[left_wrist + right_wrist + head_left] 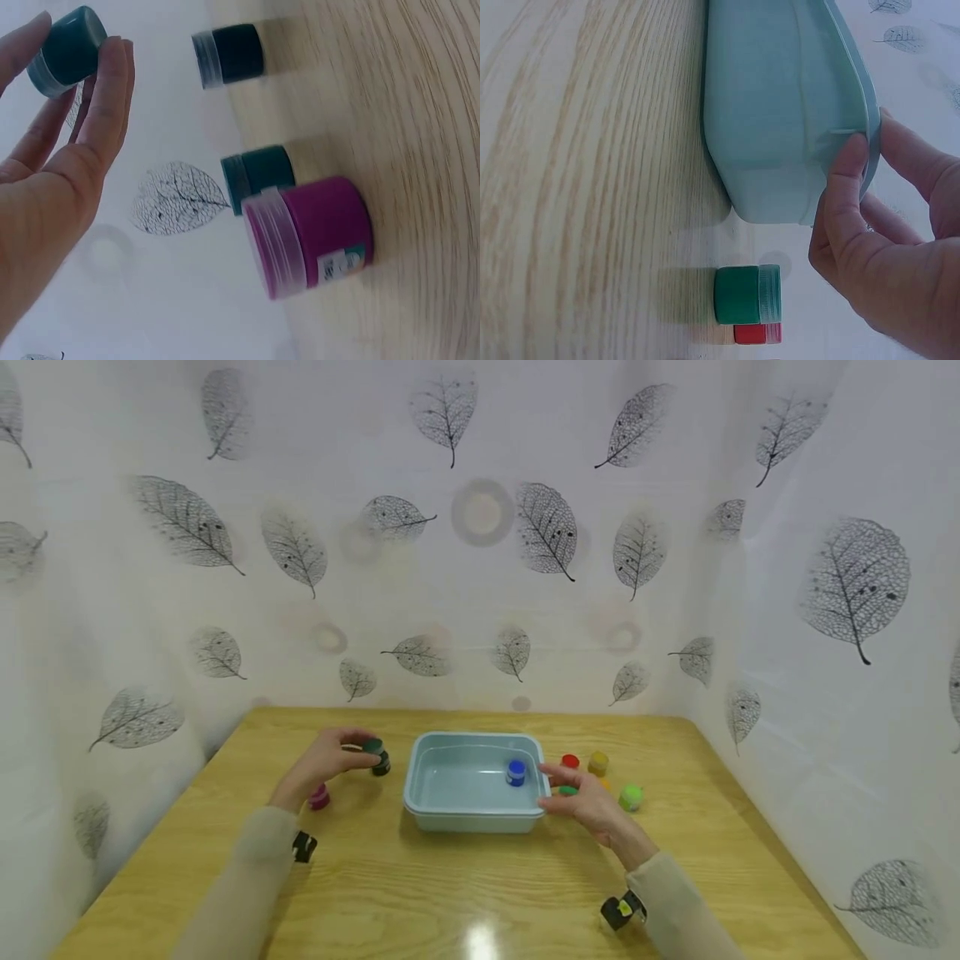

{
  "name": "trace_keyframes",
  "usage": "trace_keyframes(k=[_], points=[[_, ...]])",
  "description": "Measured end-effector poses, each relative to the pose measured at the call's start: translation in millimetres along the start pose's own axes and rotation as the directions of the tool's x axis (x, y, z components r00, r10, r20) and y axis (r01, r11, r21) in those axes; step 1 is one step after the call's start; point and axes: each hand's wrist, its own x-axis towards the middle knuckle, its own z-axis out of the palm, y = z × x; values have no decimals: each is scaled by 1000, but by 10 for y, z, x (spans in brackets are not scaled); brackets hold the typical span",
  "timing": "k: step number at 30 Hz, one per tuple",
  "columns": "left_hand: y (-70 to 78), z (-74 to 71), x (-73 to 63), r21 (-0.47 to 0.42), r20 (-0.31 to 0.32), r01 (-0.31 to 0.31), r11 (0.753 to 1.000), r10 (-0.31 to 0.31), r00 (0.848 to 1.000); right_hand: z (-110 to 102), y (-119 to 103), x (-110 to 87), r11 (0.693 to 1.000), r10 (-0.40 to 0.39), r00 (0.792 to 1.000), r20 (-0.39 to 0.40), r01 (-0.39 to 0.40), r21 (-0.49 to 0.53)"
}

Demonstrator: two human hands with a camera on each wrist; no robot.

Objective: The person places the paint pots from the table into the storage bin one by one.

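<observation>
My left hand point(330, 762) pinches a dark green paint jar point(69, 51) between thumb and fingers, raised above the table left of the light blue plastic tub point(472, 822). Below it stand a nearly black jar point(238, 54), another green jar point(264, 174) and a magenta jar point(330, 232); that second green jar cannot be made out in the head view. My right hand point(588, 806) pinches the tub's right rim, thumb on one side and fingers on the other. Inside the tub, toward its right end, sits a blue jar point(515, 773).
Right of the tub, partly behind my right hand, stand a red jar point(570, 762), a yellow jar point(597, 764), an orange jar point(604, 785), a green jar point(736, 295) and a light green jar point(631, 797). A leaf-patterned curtain point(480, 602) encloses the wooden table point(420, 893) at the back and sides.
</observation>
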Motion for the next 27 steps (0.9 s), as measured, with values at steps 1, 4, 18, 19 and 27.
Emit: trace_keyframes(k=[1, 4, 18, 19, 27], points=[[14, 22, 9, -9, -3, 1, 1000, -1, 1000, -2, 0, -4, 1000, 1, 1000, -1, -1, -3], [59, 101, 26, -43, -26, 2, 999, -3, 1000, -6, -5, -12, 1000, 1, 1000, -1, -1, -4], [327, 482, 46, -130, -117, 17, 991, -33, 993, 5, 11, 10, 1000, 4, 1000, 1, -4, 7], [348, 513, 50, -136, -126, 22, 991, -39, 991, 3, 11, 8, 1000, 6, 1000, -4, -6, 8], [411, 741, 120, -124, -203, 25, 992, -50, 978, -6, 3, -4, 1000, 4, 1000, -9, -4, 7]])
